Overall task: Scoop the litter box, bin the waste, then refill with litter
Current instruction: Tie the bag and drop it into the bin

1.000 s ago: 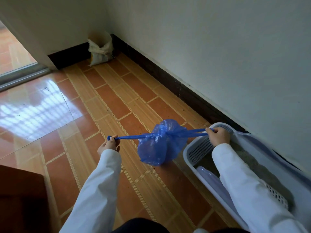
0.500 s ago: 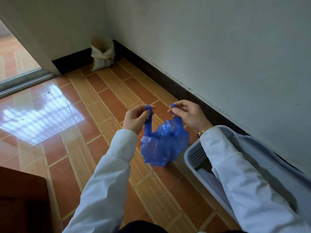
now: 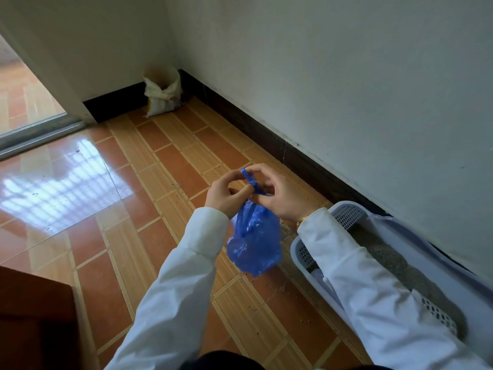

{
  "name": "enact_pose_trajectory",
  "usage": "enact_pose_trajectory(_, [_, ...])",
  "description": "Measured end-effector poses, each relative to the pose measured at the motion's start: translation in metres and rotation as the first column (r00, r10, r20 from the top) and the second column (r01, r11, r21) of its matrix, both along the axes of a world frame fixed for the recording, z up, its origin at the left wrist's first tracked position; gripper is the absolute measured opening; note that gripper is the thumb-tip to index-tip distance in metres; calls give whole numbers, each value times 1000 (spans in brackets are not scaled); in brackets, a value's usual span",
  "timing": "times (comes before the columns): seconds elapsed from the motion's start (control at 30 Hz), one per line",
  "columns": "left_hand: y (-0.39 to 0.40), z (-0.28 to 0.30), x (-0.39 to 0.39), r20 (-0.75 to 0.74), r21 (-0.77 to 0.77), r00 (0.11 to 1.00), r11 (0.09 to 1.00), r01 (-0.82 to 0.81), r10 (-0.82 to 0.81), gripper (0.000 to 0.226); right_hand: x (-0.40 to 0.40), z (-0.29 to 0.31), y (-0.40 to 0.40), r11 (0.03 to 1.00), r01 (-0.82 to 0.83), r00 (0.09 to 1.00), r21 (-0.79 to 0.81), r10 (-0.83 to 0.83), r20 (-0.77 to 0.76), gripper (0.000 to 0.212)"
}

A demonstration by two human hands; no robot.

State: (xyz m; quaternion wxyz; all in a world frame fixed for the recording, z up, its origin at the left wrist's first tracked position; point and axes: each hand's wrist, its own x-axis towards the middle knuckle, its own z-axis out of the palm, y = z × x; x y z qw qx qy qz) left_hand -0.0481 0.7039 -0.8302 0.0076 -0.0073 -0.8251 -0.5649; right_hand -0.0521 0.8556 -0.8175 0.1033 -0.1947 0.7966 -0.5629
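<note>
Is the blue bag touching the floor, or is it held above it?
Apart. In the head view both hands, left and right, hold the blue bag by its handles, and it hangs above the floor.

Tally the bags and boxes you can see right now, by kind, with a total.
Blue plastic bag, held in both hands by its handles: 1
Whitish sack in the far corner: 1
Litter box along the wall: 1
Total: 3
</note>
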Motion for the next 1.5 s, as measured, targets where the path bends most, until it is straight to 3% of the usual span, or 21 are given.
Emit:
enact_pose_trajectory(0.1, [-7, -2, 2, 53, -55, 998, 998, 19, -16, 8, -2, 0, 7, 1000, 3, 1000, 30, -2, -23, 42])
enact_pose_trajectory(0.17, [-11, -7, 3, 82, -107, 997, 994, 4, 5, 17, -4, 0, 12, 998, 56, 997, 15, -55, -48, 36])
enact_pose_trajectory(0.27, [-12, -10, 5, 126, 38, 992, 999, -33, 27, 22, -6, -2, 19, 991, 137, 990, 8, -136, -47, 33])
enact_pose_trajectory(0.37, [-9, -10, 5, 111, 201, 993, 978, -64, 43, 16, -4, -8, 22, 977, 159, 983, 139, -144, -112, 33])
enact_pose_trajectory(0.57, [-13, -17, 6, 114, 318, 993, 946, -68, 34, 11, -4, -22, 31, 896, 289, 931, 337, -180, -319, 25])
enact_pose_trajectory(0.8, [-20, -25, 5, 134, 347, 990, 934, -83, 39, 12, -6, -35, 34, 896, 425, 896, 130, -396, -200, 12])
enact_pose_trajectory(0.97, [-24, -24, 4, 137, 444, 990, 891, -93, 36, 10, -12, -36, 24, 914, 370, 920, -165, -335, 205, 14])
enact_pose_trajectory(1.03, [-26, -25, 4, 128, 469, 990, 876, -116, 63, 9, -12, -36, 18, 889, 405, 897, -215, -340, 283, 13])
enact_pose_trajectory(1.17, [-31, -29, 3, 104, 467, 988, 871, -152, 117, 10, -11, -38, 9, 890, 378, 912, -256, -311, 266, 8])
enact_pose_trajectory(1.33, [-37, -35, -2, 76, 447, 980, 872, -200, 185, 12, -16, -44, 9, 930, 318, 942, -186, -286, 178, 7])
enact_pose_trajectory(1.5, [-39, -39, -7, 129, 469, 981, 863, -188, 144, 10, -26, -55, 18, 941, 301, 941, -153, -267, 209, 5])
